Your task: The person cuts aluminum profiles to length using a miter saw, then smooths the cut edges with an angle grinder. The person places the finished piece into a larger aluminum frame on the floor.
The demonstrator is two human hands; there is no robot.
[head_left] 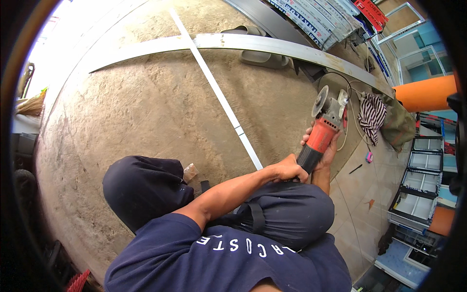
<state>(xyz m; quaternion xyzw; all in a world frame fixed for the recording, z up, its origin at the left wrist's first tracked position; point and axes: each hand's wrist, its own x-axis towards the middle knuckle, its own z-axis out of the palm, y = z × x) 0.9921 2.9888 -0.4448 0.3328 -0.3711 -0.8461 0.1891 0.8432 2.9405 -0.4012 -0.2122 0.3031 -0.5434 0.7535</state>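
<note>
A red and black angle grinder (322,134) is tilted up in front of my right knee, its round disc (320,100) at the far end. My right hand (331,152) wraps around its body from beneath and from the right, with fingertips showing on the left side. My left hand (290,169) is closed at the grinder's black rear end; its fingers are partly hidden. A narrow white strip (214,83) with dark marks runs from the far floor toward my left forearm. It crosses a long pale metal bar (272,47).
Sandals (265,59) lie by the bar. At right are a power strip (343,97) with cords, a striped cloth (372,117), a green bag (398,124), a pink tape measure (369,156) and a dark pen-like stick (355,169). Wrapped profiles (311,19) and frames (419,182) stand beyond.
</note>
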